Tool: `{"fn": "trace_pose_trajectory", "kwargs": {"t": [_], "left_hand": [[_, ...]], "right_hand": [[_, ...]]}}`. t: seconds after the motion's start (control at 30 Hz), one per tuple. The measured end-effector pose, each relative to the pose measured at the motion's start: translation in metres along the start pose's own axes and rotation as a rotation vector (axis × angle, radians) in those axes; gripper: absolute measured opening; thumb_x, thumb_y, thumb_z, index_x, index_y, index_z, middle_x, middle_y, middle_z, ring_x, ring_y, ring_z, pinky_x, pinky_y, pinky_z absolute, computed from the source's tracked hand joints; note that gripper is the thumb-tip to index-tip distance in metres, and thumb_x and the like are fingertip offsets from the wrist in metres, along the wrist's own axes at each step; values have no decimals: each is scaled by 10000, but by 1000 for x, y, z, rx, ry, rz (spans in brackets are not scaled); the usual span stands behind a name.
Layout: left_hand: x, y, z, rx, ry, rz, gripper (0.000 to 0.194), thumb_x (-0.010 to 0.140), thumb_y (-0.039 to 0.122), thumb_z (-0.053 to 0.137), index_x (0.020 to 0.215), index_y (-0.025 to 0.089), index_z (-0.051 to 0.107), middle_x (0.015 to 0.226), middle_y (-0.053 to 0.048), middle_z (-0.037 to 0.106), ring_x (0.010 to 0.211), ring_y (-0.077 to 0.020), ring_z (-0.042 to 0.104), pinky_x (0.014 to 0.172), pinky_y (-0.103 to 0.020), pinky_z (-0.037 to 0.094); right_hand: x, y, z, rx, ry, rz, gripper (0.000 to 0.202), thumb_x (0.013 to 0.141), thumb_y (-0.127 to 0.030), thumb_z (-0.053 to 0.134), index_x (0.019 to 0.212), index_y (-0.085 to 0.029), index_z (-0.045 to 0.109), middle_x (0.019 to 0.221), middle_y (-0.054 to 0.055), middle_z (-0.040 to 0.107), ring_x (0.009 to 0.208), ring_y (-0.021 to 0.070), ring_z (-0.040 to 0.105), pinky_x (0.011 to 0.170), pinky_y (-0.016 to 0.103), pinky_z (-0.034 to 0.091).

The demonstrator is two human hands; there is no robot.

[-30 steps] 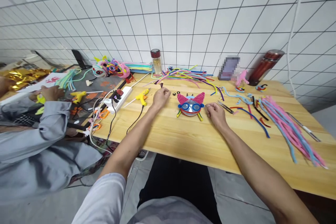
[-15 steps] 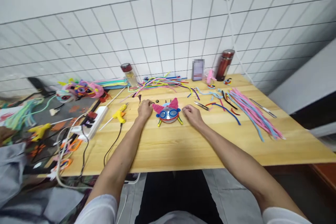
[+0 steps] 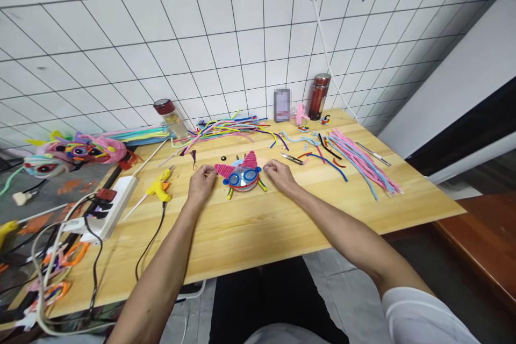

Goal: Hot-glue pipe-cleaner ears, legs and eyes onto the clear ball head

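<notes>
A small pipe-cleaner animal face [image 3: 242, 176] rests on the wooden table between my hands. It has pink pointed ears, blue ring eyes like goggles, a clear rounded middle with a red rim, and yellow-green legs. Beside its left ear is my left hand [image 3: 201, 185], fingers curled together; whether the fingertips touch the ear I cannot tell. My right hand [image 3: 280, 176] lies just right of the face, apart from it, with its fingers curled in and nothing visible in them. A small black ring [image 3: 223, 158] and a dark tassel [image 3: 193, 155] lie beyond my left hand.
Left are a yellow glue gun [image 3: 161, 187], a white power strip [image 3: 116, 209] with cables, and finished plush-like crafts [image 3: 86, 149]. Behind are a glass bottle [image 3: 171, 118], a phone [image 3: 282, 105] and a red flask [image 3: 320, 97]. Right lie snips [image 3: 292, 158], pipe cleaners [image 3: 363, 161] and a tweezer-like tool [image 3: 374, 154].
The camera view has turned to the right, so everything sits further left in it. Both hands stay beside the animal face, which looks unmoved on the table.
</notes>
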State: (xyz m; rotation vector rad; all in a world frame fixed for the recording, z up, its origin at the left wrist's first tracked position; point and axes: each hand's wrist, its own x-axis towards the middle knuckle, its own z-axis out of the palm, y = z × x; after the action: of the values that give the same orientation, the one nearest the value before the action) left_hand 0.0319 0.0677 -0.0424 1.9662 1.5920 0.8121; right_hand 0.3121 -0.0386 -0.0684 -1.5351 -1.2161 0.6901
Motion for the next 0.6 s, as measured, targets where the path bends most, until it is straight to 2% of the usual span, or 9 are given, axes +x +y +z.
{"fn": "trace_pose_trajectory", "kwargs": {"t": [0.1,0.23,0.5,0.6], "left_hand": [[-9,-1,4,13,4,25,154,882,356,603,888,215,664,846,-10,751,720,-181,631,746,-282,497],[-9,-1,5,36,19,74,155,880,338,600,923,208,672,836,-13,730,692,-177,611,738,-287,483],[-1,-2,8,83,6,139,181,928,301,555,1021,204,676,952,-47,760,792,-197,654,811,-294,508],[0,-3,9,107,-24,161,155,939,316,547,911,217,662,901,-48,738,833,-223,652,821,-310,504]], "right_hand": [[-1,-2,-1,-13,3,3,207,877,-418,609,824,-239,697,676,-39,616,680,170,548,657,290,396],[-1,-3,-1,-24,7,8,205,875,-413,612,821,-237,701,675,-37,623,680,170,550,661,292,399],[-1,-3,0,-40,2,4,185,866,-395,610,823,-244,707,673,-35,617,683,172,546,652,291,384],[-2,-3,0,-52,4,-2,184,868,-388,613,824,-240,714,674,-36,621,680,171,550,657,292,394]]}}
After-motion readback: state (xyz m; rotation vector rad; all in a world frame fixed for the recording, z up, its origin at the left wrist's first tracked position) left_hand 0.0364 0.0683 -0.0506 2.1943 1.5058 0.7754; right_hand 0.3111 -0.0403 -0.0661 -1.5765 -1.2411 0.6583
